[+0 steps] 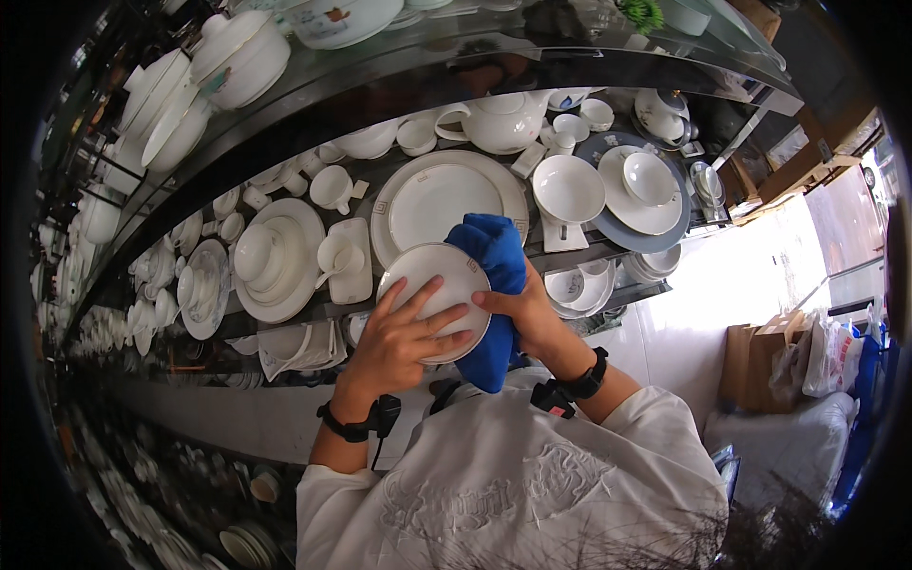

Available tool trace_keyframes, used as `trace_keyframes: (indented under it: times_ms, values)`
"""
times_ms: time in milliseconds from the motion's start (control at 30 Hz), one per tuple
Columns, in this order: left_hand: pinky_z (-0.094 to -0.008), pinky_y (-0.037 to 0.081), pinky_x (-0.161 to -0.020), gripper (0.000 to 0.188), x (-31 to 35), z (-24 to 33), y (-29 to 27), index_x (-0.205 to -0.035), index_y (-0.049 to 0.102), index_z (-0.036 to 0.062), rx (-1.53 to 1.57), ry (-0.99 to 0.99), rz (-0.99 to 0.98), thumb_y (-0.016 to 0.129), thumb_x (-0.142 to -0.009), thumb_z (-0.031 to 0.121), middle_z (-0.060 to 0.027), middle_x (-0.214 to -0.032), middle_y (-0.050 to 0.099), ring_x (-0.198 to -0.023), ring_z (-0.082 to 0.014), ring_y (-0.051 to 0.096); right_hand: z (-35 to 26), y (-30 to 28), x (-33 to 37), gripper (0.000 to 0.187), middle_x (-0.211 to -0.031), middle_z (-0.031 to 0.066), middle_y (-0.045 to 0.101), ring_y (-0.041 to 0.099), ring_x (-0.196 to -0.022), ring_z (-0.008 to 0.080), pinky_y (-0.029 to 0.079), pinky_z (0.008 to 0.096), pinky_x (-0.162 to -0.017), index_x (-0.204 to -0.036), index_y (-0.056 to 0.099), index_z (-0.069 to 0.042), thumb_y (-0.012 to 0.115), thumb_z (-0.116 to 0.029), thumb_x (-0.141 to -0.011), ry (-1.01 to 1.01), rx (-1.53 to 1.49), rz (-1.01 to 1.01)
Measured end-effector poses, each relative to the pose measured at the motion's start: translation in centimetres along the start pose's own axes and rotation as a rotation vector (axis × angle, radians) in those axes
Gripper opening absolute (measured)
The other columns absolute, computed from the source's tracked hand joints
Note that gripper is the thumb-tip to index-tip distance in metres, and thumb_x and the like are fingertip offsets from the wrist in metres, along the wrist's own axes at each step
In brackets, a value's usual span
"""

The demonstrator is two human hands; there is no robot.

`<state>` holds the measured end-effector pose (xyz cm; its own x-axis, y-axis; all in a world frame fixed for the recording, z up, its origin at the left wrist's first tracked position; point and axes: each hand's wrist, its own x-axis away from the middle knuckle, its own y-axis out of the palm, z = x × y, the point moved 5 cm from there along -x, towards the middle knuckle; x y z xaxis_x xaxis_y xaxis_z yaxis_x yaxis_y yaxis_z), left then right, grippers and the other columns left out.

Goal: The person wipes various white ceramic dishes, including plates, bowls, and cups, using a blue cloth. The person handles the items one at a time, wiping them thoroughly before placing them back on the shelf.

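A small round white plate (432,264) with a thin dark rim line and a patterned mark is held up in front of the shelf. My left hand (399,334) lies across its face with the fingers spread apart. At the plate's right edge, my right hand (534,318) grips with the thumb over the rim. Bunched in that same hand is a blue cloth (492,255), which hangs behind and below the plate. The right fingers are mostly hidden by the cloth and plate. Just beyond stands a large white plate (446,195) with a patterned border.
The dark shelf is crowded with white tableware: a teapot (496,122), a bowl (568,188), a grey-blue plate (673,223), and stacked plates (306,249). An upper glass shelf (370,71) carries lidded bowls. Cardboard boxes (760,356) and a wrapped bundle (784,446) stand at right.
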<state>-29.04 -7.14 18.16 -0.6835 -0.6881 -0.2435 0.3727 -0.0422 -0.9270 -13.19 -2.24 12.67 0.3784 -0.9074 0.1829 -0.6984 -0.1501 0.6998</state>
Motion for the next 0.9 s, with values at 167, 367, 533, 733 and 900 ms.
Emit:
trace_keyframes:
  times_ms: [167,367,533,733,900]
  values:
    - [-0.0562,0.024,-0.110,0.057,-1.4,0.2,0.1,-0.117,0.068,0.0145,-0.026,-0.028,0.118,0.060,-0.064,-0.002,-0.0151,-0.140,0.050,-0.136,-0.0353,0.039,-1.9,-2.3,1.7,0.069,-0.125,0.0097,0.057,0.056,-0.111,0.0185,0.045,0.0349,-0.097,-0.136,0.042,-0.004,0.067,0.011,-0.074,-0.167,0.175,0.115]
    - [-0.0479,0.021,-0.113,0.076,-2.8,-0.1,2.7,-0.149,0.021,0.0006,0.874,-0.232,0.356,0.056,-0.082,0.006,-0.0242,-0.148,0.033,-0.137,-0.0344,0.035,-5.6,-6.6,4.2,0.062,-0.120,0.0089,0.060,0.058,-0.106,0.0184,0.046,0.0347,-0.095,-0.130,0.047,-0.003,0.067,0.011,-0.073,-0.281,0.207,0.286]
    - [-0.0266,0.053,-0.072,0.063,-6.9,2.4,6.3,-0.148,0.018,0.0004,1.342,-0.534,0.143,0.047,-0.093,0.013,-0.0161,-0.132,0.047,-0.095,-0.0138,0.059,-8.0,-10.0,5.9,0.065,-0.121,0.0080,0.060,0.058,-0.108,0.0183,0.046,0.0342,-0.096,-0.132,0.048,-0.003,0.067,0.011,-0.071,-0.379,0.223,0.381]
    - [-0.0187,0.048,-0.050,0.052,-13.7,4.8,11.5,-0.143,0.023,0.0013,1.401,-0.507,0.180,0.043,-0.096,0.008,-0.0116,-0.117,0.055,-0.068,-0.0068,0.057,-12.6,-17.3,9.2,0.061,-0.122,0.0104,0.061,0.059,-0.109,0.0210,0.045,0.0347,-0.099,-0.132,0.048,0.000,0.067,0.007,-0.074,-0.508,0.213,0.568]
    - [-0.0232,0.050,-0.050,0.050,-21.3,6.4,15.1,-0.142,0.025,0.0050,1.528,-0.511,0.258,0.044,-0.096,0.006,-0.0119,-0.107,0.060,-0.061,-0.0111,0.059,-18.3,-22.1,13.5,0.061,-0.121,0.0194,0.060,0.063,-0.105,0.0300,0.052,0.0412,-0.094,-0.132,0.045,0.004,0.067,-0.010,-0.077,-0.562,-0.004,0.492]
